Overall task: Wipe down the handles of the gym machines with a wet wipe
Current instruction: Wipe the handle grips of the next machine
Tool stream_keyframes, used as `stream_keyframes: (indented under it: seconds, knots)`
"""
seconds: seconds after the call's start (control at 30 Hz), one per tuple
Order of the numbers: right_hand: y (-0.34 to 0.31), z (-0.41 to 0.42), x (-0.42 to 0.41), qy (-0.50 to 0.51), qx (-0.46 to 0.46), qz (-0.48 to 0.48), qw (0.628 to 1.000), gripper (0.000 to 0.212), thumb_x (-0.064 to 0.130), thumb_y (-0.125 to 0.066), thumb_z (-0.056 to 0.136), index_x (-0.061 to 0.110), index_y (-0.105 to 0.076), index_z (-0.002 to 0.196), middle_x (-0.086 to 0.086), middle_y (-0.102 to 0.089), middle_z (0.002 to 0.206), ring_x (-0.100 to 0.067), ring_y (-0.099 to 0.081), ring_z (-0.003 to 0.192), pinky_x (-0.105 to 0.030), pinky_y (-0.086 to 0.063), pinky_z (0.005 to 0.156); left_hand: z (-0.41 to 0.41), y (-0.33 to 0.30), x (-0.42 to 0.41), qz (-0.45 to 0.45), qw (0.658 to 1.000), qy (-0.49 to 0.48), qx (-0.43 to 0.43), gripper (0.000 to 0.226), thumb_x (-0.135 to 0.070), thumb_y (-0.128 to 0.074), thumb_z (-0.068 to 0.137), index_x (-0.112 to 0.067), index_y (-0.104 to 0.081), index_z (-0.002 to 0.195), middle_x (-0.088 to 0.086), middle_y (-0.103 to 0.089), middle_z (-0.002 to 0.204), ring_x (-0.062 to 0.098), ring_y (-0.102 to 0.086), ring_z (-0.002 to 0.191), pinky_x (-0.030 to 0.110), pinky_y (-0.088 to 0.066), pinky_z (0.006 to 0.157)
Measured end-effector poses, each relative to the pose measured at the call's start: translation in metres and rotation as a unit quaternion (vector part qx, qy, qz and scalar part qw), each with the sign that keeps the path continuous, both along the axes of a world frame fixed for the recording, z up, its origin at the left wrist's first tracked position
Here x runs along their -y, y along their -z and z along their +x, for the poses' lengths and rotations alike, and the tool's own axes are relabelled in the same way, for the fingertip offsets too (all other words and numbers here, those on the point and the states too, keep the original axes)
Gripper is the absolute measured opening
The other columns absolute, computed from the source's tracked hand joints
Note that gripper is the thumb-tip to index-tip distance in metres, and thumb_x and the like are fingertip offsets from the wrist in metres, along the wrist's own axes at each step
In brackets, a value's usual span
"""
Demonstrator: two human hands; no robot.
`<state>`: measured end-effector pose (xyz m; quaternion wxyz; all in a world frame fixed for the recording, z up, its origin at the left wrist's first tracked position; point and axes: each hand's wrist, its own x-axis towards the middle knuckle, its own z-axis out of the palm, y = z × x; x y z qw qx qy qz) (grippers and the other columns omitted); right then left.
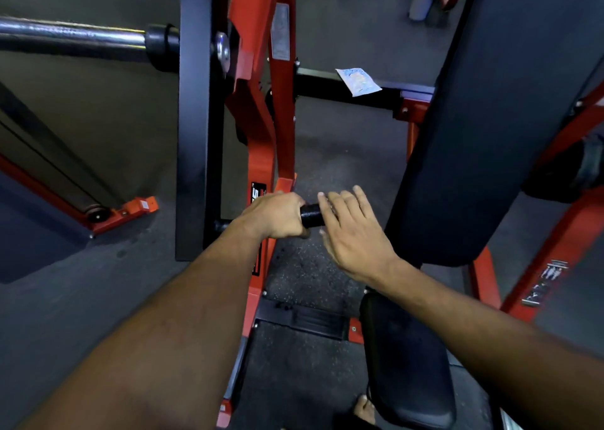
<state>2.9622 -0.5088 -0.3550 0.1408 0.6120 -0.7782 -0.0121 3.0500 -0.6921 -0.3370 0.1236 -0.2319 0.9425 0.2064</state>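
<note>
L hand point(277, 214) clenched round black handle point(311, 215), R hand point(353, 233) fingers straight over handle end, wipe pkt point(358, 81) on crossbar point(318, 85)

Open floor point(340, 155) beyond the handle point(312, 215) | red frame post point(281, 129) crowds left | black back pad point(457, 135) walls right | seat pad point(408, 357) below.

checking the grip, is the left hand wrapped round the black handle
Yes, the left hand curls round the handle.
</note>
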Motion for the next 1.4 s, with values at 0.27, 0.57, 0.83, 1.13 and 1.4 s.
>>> stream_keyframes:
  seconds: [0.27,0.57,0.83,1.13,1.4]
  knots:
    - [-0.045,-0.005,0.061,0.083,0.059,0.148,0.984,0.06,0.046,-0.016,0.1,0.011,-0.065,0.1,-0.012,-0.07,0.098,-0.034,-0.067,0.089,-0.04,-0.039,0.065,0.002,0.006,0.003,-0.019,0.999,0.007,-0.026,0.034,-0.051,-0.075,0.067,-0.024,-0.065,0.087,-0.003,-0.066,0.077,0.028,-0.066,0.077,0.031,-0.048,0.066]
    - [-0.062,-0.018,0.091,0.168,0.246,0.267,0.916,0.062,0.048,-0.02,0.103,0.012,-0.068,0.09,-0.006,-0.073,0.076,-0.02,-0.067,0.06,-0.032,-0.047,0.062,-0.005,0.007,0.011,0.021,1.0,0.018,-0.002,0.034,-0.047,-0.086,0.07,-0.025,-0.061,0.074,-0.005,-0.065,0.067,0.018,-0.066,0.064,0.034,-0.058,0.067]
    - [-0.015,0.005,0.036,0.034,-0.002,-0.018,0.999,0.043,0.033,-0.032,0.103,0.009,-0.067,0.099,-0.01,-0.063,0.091,-0.03,-0.059,0.08,-0.042,-0.044,0.077,-0.003,0.003,0.008,0.049,0.998,0.024,-0.011,0.028,-0.038,-0.081,0.069,-0.016,-0.064,0.069,-0.001,-0.066,0.056,0.02,-0.064,0.054,0.03,-0.048,0.053]
    - [0.0,0.016,0.004,0.013,-0.037,0.034,0.999,0.072,0.039,-0.041,0.096,-0.006,-0.029,0.152,-0.026,-0.038,0.151,-0.04,-0.035,0.14,-0.051,-0.018,0.123,-0.001,-0.001,0.008,0.056,0.998,0.025,-0.013,0.029,-0.04,-0.083,0.068,-0.019,-0.063,0.068,-0.002,-0.067,0.059,0.019,-0.066,0.056,0.031,-0.053,0.056]
    - [-0.049,-0.008,0.074,0.127,0.113,0.202,0.965,0.061,0.049,-0.016,0.102,0.012,-0.065,0.104,-0.011,-0.07,0.099,-0.03,-0.068,0.09,-0.037,-0.038,0.067,0.003,0.0,0.007,0.035,0.999,0.024,-0.024,0.027,-0.045,-0.076,0.067,-0.025,-0.062,0.078,-0.002,-0.068,0.075,0.022,-0.067,0.069,0.033,-0.054,0.062]
